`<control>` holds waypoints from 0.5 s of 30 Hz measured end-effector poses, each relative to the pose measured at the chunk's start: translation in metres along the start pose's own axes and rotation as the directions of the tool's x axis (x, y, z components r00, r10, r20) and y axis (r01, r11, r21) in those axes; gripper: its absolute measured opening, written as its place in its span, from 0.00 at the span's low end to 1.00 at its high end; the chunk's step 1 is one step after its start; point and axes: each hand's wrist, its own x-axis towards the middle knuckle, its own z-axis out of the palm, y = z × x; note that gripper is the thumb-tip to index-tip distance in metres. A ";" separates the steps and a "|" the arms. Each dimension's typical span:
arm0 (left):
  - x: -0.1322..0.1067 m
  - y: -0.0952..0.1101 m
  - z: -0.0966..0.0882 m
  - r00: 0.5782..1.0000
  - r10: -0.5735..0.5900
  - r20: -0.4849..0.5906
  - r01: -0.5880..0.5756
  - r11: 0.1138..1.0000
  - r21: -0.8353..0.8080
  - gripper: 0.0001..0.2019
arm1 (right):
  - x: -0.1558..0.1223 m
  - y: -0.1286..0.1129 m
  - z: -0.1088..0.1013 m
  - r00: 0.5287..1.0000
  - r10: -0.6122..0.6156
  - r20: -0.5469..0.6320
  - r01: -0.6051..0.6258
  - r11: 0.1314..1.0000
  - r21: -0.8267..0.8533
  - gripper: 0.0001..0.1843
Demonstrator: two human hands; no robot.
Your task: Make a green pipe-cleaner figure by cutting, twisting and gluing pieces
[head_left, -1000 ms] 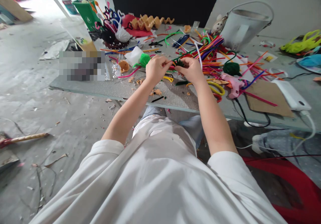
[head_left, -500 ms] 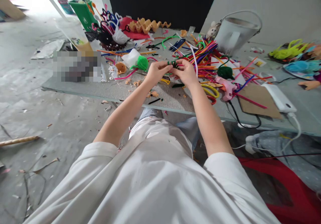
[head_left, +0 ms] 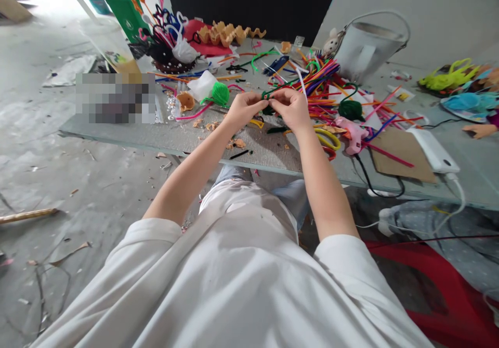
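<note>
My left hand (head_left: 242, 110) and my right hand (head_left: 291, 108) meet above the grey table (head_left: 163, 137), fingers pinched together on a dark green pipe cleaner (head_left: 268, 102) that is coiled between them. Both hands are closed on it, thumbs and forefingers nearly touching. Just behind them lies a heap of coloured pipe cleaners (head_left: 323, 85). A light green yarn ball (head_left: 220, 93) sits left of my left hand, and a dark green yarn ball (head_left: 350, 110) right of my right hand.
A pink glue gun (head_left: 355, 136) with a black cord, yellow rings (head_left: 330, 140), brown cardboard (head_left: 401, 156) and a white power bank (head_left: 433, 150) lie at the right. A white bucket (head_left: 366, 46), egg-carton pieces (head_left: 226, 33) and a green box (head_left: 127, 15) stand at the back.
The hands stayed together on the green pipe cleaner, working it with small finger shifts. The view drifted slightly left and down.
</note>
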 end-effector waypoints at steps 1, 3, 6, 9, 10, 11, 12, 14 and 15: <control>-0.001 0.003 0.001 0.999 -0.022 0.031 0.023 0.999 -0.024 0.07 | 0.001 0.002 0.001 1.000 -0.009 -0.019 0.009 1.000 -0.001 0.05; -0.004 0.009 0.001 0.997 -0.042 0.062 0.044 0.998 -0.034 0.05 | 0.002 0.006 0.002 0.999 -0.028 -0.047 0.028 1.000 0.000 0.05; -0.004 0.012 0.000 0.998 -0.043 0.050 0.042 0.999 0.024 0.11 | 0.003 0.009 0.002 0.996 -0.067 -0.062 0.066 0.998 -0.017 0.03; -0.003 0.008 -0.001 0.999 -0.046 0.030 0.042 0.994 0.097 0.19 | 0.002 0.011 0.002 0.989 -0.125 -0.073 0.121 0.991 -0.066 0.01; -0.002 0.005 -0.001 0.999 -0.044 0.025 0.041 0.993 0.110 0.20 | 0.002 0.012 0.002 0.987 -0.145 -0.075 0.138 0.987 -0.088 0.01; -0.002 0.003 -0.001 0.999 -0.043 0.021 0.040 0.993 0.115 0.20 | 0.001 0.012 0.002 0.984 -0.162 -0.075 0.153 0.982 -0.110 0.01; -0.001 0.002 0.000 0.999 -0.044 0.022 0.041 0.993 0.113 0.18 | 0.001 0.013 0.002 0.982 -0.175 -0.074 0.165 0.978 -0.128 0.01; -0.001 0.000 0.000 0.998 -0.053 0.025 0.051 0.994 0.096 0.15 | 0.001 0.014 0.002 0.980 -0.186 -0.067 0.175 0.974 -0.143 0.02; -0.001 0.001 0.001 0.998 -0.061 0.026 0.059 0.995 0.086 0.14 | 0.001 0.015 0.002 0.981 -0.184 -0.062 0.174 0.975 -0.137 0.04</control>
